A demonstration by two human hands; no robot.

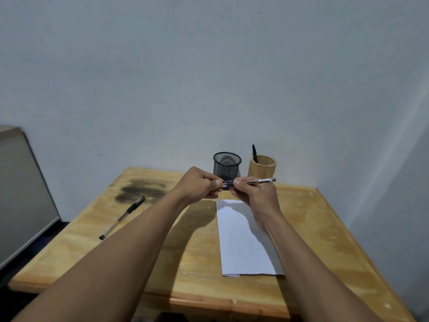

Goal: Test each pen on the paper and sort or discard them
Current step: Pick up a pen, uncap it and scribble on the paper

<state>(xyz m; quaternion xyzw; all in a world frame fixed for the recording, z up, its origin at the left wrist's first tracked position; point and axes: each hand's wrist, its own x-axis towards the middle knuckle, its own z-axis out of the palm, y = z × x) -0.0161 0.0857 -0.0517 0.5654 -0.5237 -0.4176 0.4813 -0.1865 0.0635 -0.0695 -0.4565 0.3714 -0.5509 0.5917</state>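
I've got the gel pen (253,181) pinched in my right hand (254,196), left hand (199,185) clamped on its cap (226,185); yanking could fling it off the tabletop (162,247)

Plain pale grey-blue wall (209,66) seen behind, meeting a second wall (406,182) at the right corner. Light wooden table (325,228) set into that corner; dark smudge (141,189) noted on its far left top. Grey panel (21,194) leaned at far left. Dark floor (53,231) glimpsed below it. Lighting soft, even.
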